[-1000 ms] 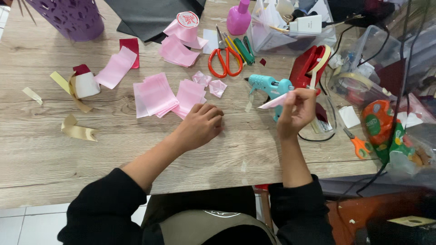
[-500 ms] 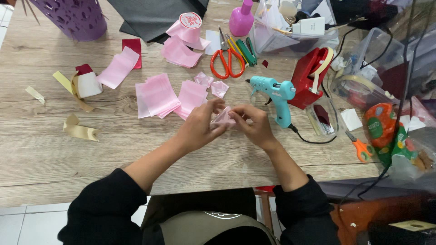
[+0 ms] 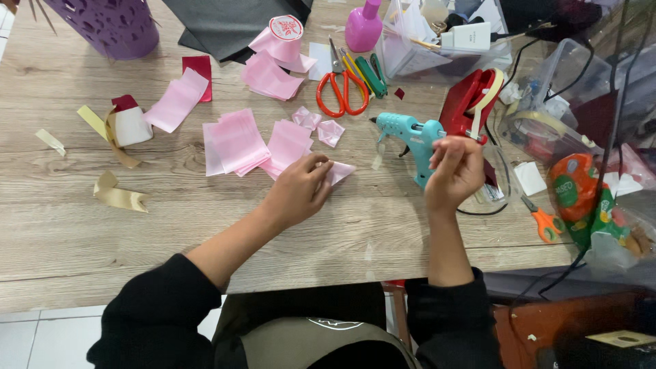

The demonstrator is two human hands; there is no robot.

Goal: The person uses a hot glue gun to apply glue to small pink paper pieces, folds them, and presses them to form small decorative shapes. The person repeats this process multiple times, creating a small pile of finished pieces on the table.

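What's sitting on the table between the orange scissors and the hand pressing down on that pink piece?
In the head view, two small crumpled pink pieces lie between the orange scissors and the left hand; otherwise bare wood.

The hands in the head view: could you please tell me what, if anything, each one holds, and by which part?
The left hand pinches a folded pink ribbon piece at its near edge, on the table. The right hand is raised by the glue gun; any hold cannot be told.
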